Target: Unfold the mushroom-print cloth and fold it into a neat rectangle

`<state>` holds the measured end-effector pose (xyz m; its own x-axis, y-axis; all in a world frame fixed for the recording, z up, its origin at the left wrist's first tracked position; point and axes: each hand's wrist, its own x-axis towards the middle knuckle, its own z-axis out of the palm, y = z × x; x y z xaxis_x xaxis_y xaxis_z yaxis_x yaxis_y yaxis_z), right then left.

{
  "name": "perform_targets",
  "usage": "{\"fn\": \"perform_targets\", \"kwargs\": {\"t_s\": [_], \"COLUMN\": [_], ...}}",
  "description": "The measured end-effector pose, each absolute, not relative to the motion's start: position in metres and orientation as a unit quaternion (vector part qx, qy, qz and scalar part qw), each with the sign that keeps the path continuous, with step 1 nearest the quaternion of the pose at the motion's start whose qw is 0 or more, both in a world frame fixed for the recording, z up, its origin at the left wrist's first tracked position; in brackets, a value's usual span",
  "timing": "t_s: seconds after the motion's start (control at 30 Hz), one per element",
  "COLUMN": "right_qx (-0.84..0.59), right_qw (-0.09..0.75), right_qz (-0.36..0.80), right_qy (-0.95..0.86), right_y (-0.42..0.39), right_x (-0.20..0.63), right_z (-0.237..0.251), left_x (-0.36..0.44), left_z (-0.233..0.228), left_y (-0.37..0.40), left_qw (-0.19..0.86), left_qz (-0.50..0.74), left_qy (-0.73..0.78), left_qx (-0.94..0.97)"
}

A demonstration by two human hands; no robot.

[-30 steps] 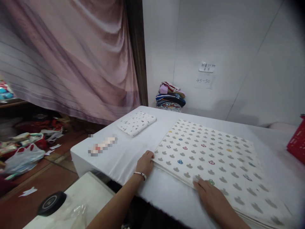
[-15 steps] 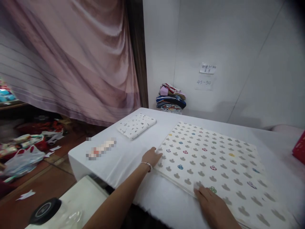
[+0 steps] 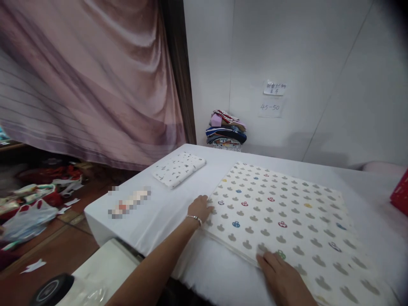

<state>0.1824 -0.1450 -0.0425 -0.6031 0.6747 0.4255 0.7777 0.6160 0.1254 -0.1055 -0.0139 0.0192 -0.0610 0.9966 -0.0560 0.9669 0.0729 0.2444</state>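
A large folded cream cloth [image 3: 287,212] printed with grey and coloured clover shapes lies flat on the white-covered table [image 3: 165,221]. My left hand [image 3: 200,208], a bracelet at its wrist, rests against the cloth's near-left corner, fingers touching its edge. My right hand [image 3: 280,274] lies palm down on the cloth's front edge, fingers spread and pressing on it. Neither hand has lifted the cloth.
A small folded white patterned cloth [image 3: 178,168] lies at the table's far left. A stack of folded colourful clothes [image 3: 227,129] sits against the wall. A red basket [image 3: 400,193] stands at the right edge. Pink curtain [image 3: 95,76] hangs left; bags clutter the floor [image 3: 28,208].
My left hand slid from the cloth's left corner edge a little forward along its side. The right hand stayed on the front edge. The view shifted slightly.
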Motion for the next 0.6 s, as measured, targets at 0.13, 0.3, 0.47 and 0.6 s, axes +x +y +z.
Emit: {"fn": "perform_targets", "kwargs": {"t_s": [0.13,0.3,0.47,0.6], "right_qx": [-0.398,-0.382,-0.369,-0.368], "right_qw": [0.190,0.193,0.169,0.201], "right_qz": [-0.146,-0.162,-0.160,-0.174], "right_qy": [-0.885,-0.889,-0.900,-0.891], "right_y": [-0.143,-0.141,-0.139,-0.137], "right_x": [0.183,0.186,0.192,0.191], "right_z": [-0.043,-0.044,-0.054,-0.074], "left_x": [-0.084,-0.077,-0.081,-0.062], "left_z": [0.025,-0.002,-0.005,0.016], "left_y": [0.012,0.043,0.054,0.076], "left_qw": [0.073,0.117,0.156,0.120], "left_qz": [0.117,0.030,0.002,0.035], "left_qy": [0.615,0.606,0.627,0.642], "left_qx": [0.776,0.786,0.763,0.756]}}
